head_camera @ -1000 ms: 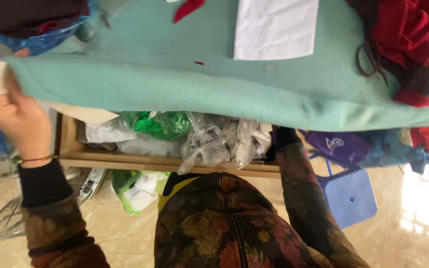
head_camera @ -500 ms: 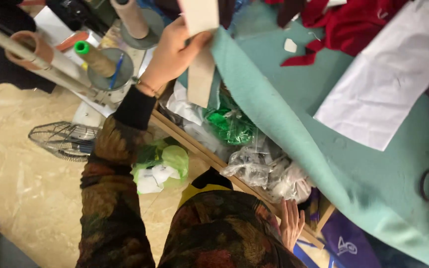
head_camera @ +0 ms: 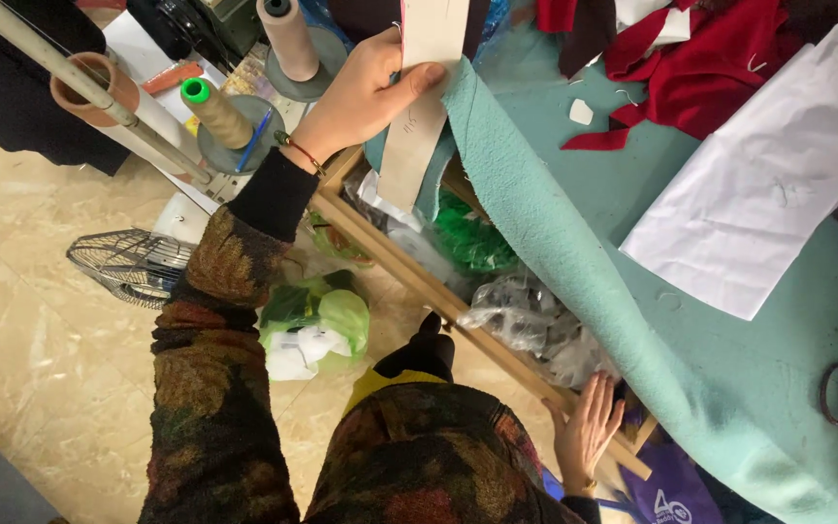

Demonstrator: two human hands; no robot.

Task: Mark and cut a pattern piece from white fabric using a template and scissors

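1. The left hand is clamped, thumb across the front, on a long cream strip of stiff paper together with the folded edge of the thick teal felt cloth. The strip hangs down from the grip over the cloth's corner.
2. Half a second ago the same hand held the strip at the same corner, so the grip has stayed; a second ago it was at the far left end of the cloth's edge with the view square on to the bench. The view has since swung to the left end of the bench, so the work has settled at this corner.
3. The right hand lies flat and open, fingers apart, against the wooden rail of the bench, holding nothing.
4. The teal cloth covers the bench top and drapes over its near edge. On it lie a white paper sheet and red fabric scraps.
5. Beside the left hand stand thread cones, one tan with a green tip. Plastic bags fill the shelf below; a wire fan guard lies on the floor.
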